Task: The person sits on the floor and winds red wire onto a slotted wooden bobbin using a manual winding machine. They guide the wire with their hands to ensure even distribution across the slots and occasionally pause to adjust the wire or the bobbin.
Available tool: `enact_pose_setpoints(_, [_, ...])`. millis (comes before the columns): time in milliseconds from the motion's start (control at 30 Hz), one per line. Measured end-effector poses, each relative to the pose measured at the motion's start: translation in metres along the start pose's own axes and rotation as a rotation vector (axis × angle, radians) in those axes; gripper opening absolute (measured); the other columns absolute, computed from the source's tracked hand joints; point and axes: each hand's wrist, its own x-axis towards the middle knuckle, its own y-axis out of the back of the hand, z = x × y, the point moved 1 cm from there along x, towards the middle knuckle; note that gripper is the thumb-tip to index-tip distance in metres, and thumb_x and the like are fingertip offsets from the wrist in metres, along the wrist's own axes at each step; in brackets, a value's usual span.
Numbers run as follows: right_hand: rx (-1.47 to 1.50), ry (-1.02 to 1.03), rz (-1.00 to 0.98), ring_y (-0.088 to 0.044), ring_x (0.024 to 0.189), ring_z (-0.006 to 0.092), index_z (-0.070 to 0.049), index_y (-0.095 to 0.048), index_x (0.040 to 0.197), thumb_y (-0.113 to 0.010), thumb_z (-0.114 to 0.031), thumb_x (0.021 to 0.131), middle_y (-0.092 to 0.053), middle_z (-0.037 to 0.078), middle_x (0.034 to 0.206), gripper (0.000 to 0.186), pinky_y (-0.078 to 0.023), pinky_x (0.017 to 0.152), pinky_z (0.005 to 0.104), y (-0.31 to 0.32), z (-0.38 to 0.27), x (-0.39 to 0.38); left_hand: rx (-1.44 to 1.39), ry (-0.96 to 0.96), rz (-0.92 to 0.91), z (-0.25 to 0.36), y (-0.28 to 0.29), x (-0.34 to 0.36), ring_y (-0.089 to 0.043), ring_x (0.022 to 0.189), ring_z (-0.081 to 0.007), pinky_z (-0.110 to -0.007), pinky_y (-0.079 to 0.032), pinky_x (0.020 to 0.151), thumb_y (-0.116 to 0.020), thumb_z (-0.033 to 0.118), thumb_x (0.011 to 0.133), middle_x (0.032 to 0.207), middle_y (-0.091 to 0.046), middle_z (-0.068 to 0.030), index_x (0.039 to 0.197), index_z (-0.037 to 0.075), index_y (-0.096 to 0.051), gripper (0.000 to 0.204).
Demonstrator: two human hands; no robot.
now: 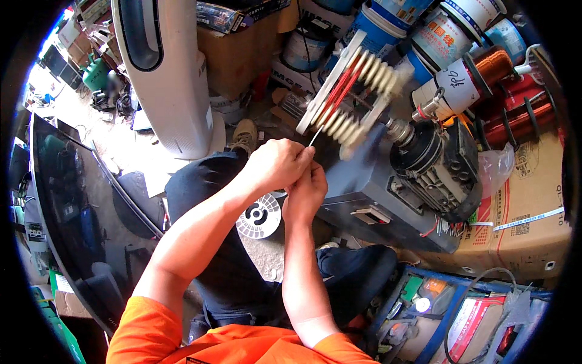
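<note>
Winding former (339, 128): ahead of you, just beyond your fingertips, carried at the shaft end of the motor (431, 162) above the grey housing (379, 209). Red wire (344, 88) lies across it. Far side blurred; you probably have it turning.

Left hand (276, 162): fingers drawn together, thumb and forefinger pinching a thin pale strand (316, 138) that rises to the former's lower end. Right hand (306, 189): curled up close beneath, touching the left. Its fingertips are partly hidden; you cannot tell from here how tight they are, or whether they have the strand too.

Doing it well: hold an even, light drag, feed the strand in line with the groove being filled, let turns settle side by side without crossing. Keep fingertips and sleeves clear of the bars.

Orientation: the near flat bar (330, 83) sets the long axis, slanting from lower left, near your hands, to upper right. Red turns run parallel to it. Ribbed rollers (373, 67) lie crosswise, reaching down and right.
</note>
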Motion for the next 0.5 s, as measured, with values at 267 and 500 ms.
enact_pose_setpoints(267, [-0.022,-0.015,0.004,-0.043,0.055,0.0025,-0.001,-0.057,0.092,-0.055,-0.023,0.098,-0.053,-0.002,0.069,0.022,-0.03,0.046,0.0206,-0.0011,-0.0003,-0.0022,0.023,0.011,-0.013,0.0,0.0025,-0.0009,-0.067,0.067,-0.0342,-0.042,-0.054,0.069,-0.047,0.037,0.094,0.064,-0.064,-0.0175,0.083,0.003,-0.07,0.042])
enact_pose_setpoints(500, [-0.175,0.041,0.008,-0.042,0.054,0.0029,-0.002,-0.056,0.092,-0.055,-0.023,0.097,-0.053,-0.003,0.07,0.022,-0.029,0.045,0.0206,0.0034,-0.0014,-0.0011,0.027,0.031,-0.022,0.0035,0.0021,0.0001,-0.068,0.068,-0.032,-0.041,-0.055,0.072,-0.047,0.037,0.094,0.064,-0.066,-0.0154,0.083,0.004,-0.071,0.041])
